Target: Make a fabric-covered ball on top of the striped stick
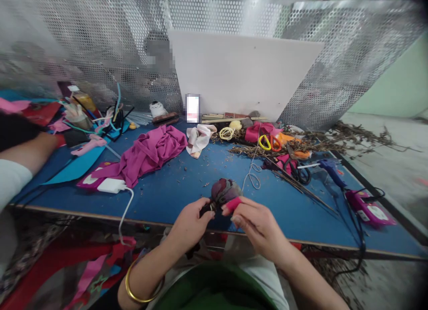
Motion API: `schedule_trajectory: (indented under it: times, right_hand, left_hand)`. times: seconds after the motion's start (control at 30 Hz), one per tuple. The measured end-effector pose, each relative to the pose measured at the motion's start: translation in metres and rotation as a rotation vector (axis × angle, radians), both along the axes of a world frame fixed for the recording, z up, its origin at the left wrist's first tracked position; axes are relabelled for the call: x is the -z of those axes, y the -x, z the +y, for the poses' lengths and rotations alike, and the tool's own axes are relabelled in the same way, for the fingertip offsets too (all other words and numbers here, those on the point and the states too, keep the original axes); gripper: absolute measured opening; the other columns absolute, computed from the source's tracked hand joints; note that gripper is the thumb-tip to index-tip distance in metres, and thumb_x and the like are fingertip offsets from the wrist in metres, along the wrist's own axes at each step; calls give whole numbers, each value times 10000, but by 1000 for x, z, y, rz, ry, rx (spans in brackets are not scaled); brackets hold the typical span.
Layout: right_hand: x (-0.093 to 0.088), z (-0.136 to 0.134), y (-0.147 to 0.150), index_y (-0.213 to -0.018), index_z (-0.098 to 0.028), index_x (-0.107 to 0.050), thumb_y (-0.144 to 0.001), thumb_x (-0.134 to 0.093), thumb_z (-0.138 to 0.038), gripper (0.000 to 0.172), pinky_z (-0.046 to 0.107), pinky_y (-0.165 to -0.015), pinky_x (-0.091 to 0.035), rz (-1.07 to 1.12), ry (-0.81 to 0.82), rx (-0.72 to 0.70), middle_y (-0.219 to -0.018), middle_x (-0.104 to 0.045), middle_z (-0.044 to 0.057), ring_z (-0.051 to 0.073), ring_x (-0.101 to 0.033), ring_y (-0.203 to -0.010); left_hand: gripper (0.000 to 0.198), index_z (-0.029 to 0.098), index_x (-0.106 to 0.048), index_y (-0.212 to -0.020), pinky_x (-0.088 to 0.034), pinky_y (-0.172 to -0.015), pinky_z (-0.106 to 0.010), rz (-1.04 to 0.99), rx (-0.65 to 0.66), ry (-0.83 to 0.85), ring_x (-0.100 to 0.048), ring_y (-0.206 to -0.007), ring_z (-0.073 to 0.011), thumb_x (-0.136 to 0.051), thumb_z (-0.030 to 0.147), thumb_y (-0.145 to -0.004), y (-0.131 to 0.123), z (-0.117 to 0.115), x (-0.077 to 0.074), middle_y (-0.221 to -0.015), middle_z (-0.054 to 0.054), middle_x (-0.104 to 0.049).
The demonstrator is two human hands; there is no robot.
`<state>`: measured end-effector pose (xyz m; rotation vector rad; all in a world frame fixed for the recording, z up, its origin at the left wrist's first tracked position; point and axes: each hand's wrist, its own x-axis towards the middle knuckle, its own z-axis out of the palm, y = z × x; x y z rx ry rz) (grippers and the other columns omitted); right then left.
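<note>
Close to the table's front edge, a dark purple and grey cloth-like ball [224, 190] lies between my hands, with a dark part at its near side. My left hand [192, 223] has thumb and fingers closed on that near side. My right hand [261, 225] is closed beside it, fingers pinched together. Bright pink material [232, 205] shows at its index finger; whether it is wrapped on or held, I cannot tell. What the right fingertips pinch is hidden. A thin grey string [254, 178] lies in loops behind the ball.
A magenta cloth [155, 149] and white adapter [112, 185] lie left. Dry twigs [247, 152], yellow-handled scissors [265, 142] and a blue glue gun [332, 171] lie right. A phone [192, 108] stands at the back. Another person's arm [36, 156] reaches in left.
</note>
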<state>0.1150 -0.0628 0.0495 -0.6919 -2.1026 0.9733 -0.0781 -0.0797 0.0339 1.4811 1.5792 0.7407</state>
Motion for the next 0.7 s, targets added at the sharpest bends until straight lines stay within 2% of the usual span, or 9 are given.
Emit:
schedule_trajectory:
  times: [0.13,0.2,0.27,0.33,0.47,0.6,0.7]
  right_hand:
    - [-15,12,-5,-730,-200,-534,-975,-398,-239,283,262,-557,-320,-199,-269,48,-697,-525,27,141,-418,-615]
    - [-20,18,0,-693,-204,-512,-964,-397,-212,295,266,-533,-270,-240,-378,4,-677,-510,18,135,-389,-592]
    - [-23,27,7,-687,-204,-490,-959,-382,-188,293,262,-531,-256,-254,-397,-82,-682,-513,15,131,-403,-602]
    - [-24,37,13,-678,-203,-463,-963,-383,-199,297,250,-542,-268,-244,-332,-125,-689,-514,13,127,-429,-618]
    - [-20,60,20,-624,-192,-440,-962,-444,-260,345,236,-582,-315,-213,-98,-93,-662,-525,-1,111,-472,-607]
    - [-12,75,24,-591,-180,-482,-934,-501,-244,349,241,-611,-348,-214,46,-84,-623,-546,-8,108,-493,-596]
    - [-5,83,25,-572,-176,-523,-904,-537,-244,339,242,-619,-360,-217,183,-156,-604,-569,-16,107,-503,-593]
  left_hand:
    - [236,196,-685,-977,-440,-764,-321,89,77,-3,-648,-882,-265,-550,248,-790,-5,-3,-4,-951,-73,-733]
    - [200,197,-683,-922,-441,-730,-303,122,142,-15,-647,-848,-252,-529,259,-810,-8,-4,-6,-903,-64,-731]
    - [184,199,-672,-859,-440,-711,-289,160,222,-32,-645,-816,-239,-502,262,-826,-9,-4,-8,-837,-53,-721]
    - [177,203,-662,-842,-436,-710,-289,222,262,-29,-651,-815,-242,-491,241,-821,-9,-5,-10,-810,-55,-715]
    - [185,213,-646,-888,-424,-717,-296,359,320,13,-661,-892,-262,-481,195,-805,-10,-9,-16,-879,-84,-719]
    - [149,207,-594,-901,-397,-672,-318,468,395,8,-657,-872,-292,-461,238,-841,-13,-15,-24,-893,-93,-710]
    - [173,213,-544,-999,-379,-655,-328,493,445,16,-660,-859,-311,-468,246,-847,-13,-19,-31,-896,-81,-710]
